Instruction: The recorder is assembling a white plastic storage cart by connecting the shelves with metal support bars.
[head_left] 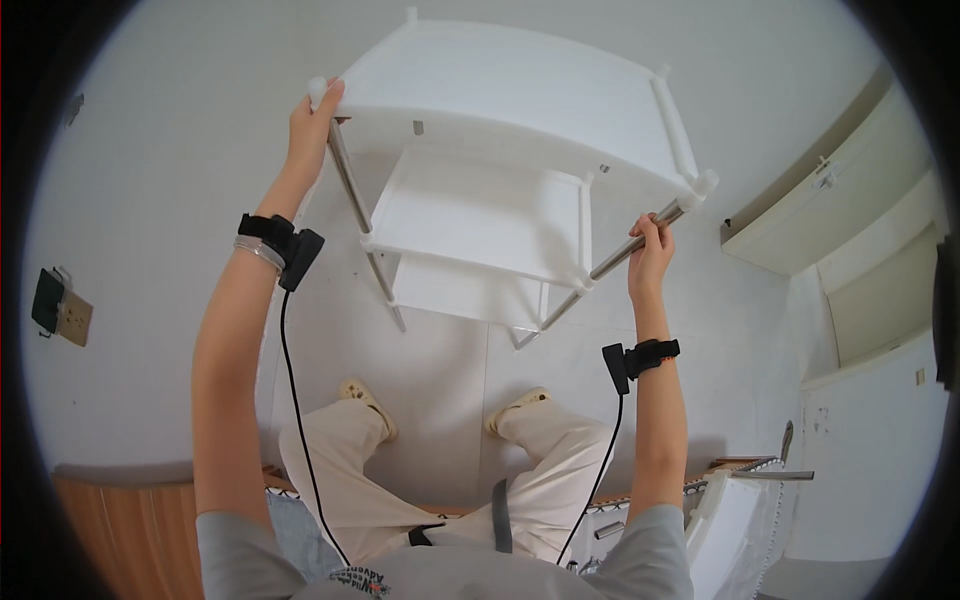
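Observation:
A white shelf rack (480, 65) with several tiers and shiny metal poles stands on the floor in front of me. My left hand (315, 118) is closed around the top near-left corner, just below the white end cap. The near-right metal pole (625, 255) is in the grip of my right hand (651, 246), a little below the top shelf's corner. Two lower white shelves (480, 205) show beneath the top one. Black bands with small dark devices and cables sit on both my wrists.
A pale cabinet (835, 190) stands against the right side. Wood-toned furniture (130, 530) lies at the lower left behind me, and a white piece with a metal tube (775, 475) at the lower right. A wall socket (75, 318) is on the left.

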